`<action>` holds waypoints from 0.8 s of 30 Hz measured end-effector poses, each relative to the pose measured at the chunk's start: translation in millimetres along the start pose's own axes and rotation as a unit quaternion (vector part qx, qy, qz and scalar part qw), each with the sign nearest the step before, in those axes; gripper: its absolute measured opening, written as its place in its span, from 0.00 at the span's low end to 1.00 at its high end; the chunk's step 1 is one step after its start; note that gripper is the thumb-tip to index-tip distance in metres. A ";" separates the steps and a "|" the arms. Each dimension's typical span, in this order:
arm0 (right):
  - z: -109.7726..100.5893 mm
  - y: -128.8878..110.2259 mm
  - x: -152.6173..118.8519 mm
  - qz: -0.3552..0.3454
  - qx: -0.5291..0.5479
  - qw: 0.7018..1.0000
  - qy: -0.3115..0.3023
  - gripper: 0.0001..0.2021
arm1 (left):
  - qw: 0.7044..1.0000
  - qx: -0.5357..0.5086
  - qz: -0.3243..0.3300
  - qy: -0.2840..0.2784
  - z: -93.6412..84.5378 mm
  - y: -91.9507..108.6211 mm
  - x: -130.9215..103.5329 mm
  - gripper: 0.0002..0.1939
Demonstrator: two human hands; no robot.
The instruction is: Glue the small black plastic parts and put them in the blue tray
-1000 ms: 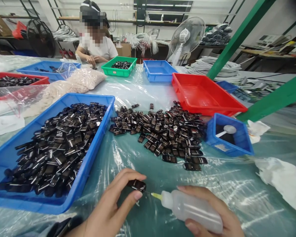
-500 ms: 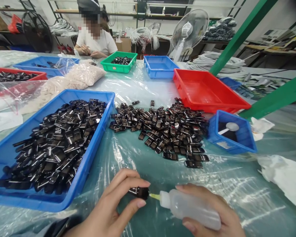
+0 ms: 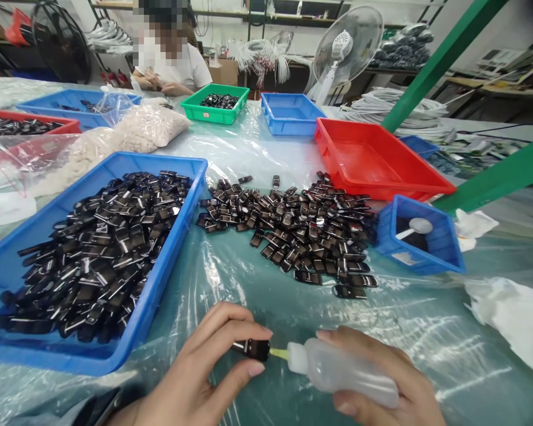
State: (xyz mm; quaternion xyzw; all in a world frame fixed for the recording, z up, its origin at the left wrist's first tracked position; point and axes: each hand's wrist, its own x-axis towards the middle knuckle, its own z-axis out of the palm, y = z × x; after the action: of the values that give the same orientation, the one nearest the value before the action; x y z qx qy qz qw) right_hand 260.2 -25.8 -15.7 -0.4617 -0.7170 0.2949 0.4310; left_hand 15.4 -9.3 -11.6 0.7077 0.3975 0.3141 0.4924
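Note:
Between its thumb and fingers my left hand point(image 3: 213, 367) pinches a small dark car-shaped plastic piece point(image 3: 254, 349), its end facing right. My right hand point(image 3: 386, 378) is wrapped round a translucent squeeze bottle point(image 3: 342, 370), which lies on its side with its cap to the left. The bottle's thin yellowish nozzle point(image 3: 279, 353) points at the end of the piece and appears to touch it. Beyond my hands a pile of similar dark pieces point(image 3: 293, 231) is spread on the plastic-covered table.
A blue tray point(image 3: 160, 296) heaped with dark pieces stands at the left. To the right are a small blue bin point(image 3: 420, 263) holding a white spoon point(image 3: 420, 226), and a red tray point(image 3: 382, 163). Crumpled white tissue point(image 3: 513, 322) lies far right. A person point(image 3: 173, 65) sits opposite.
The camera view has shifted slightly. Both hands keep their grips, and the nozzle stays at the end of the dark piece.

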 end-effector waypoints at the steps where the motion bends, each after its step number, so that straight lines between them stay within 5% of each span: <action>1: -1.0 0.5 -0.1 -0.008 -0.009 1.000 -0.007 0.18 | 1.000 -0.001 -0.001 0.002 0.2 0.6 -0.1 0.14; 17: -3.7 3.9 -3.9 -0.013 -0.065 0.998 -0.014 0.17 | 1.000 -0.001 -0.015 0.001 -0.1 3.2 -0.9 0.14; 24: -4.0 3.1 -3.1 -0.005 -0.047 0.998 -0.032 0.17 | 0.999 0.008 0.044 0.001 -2.0 -2.0 0.9 0.14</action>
State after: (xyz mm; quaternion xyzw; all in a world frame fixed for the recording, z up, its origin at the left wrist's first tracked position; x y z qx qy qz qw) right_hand 265.7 -27.3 -17.5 -0.4682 -0.7457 0.2735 0.3873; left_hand 13.7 -7.2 -12.9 0.7278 0.3690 0.3334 0.4722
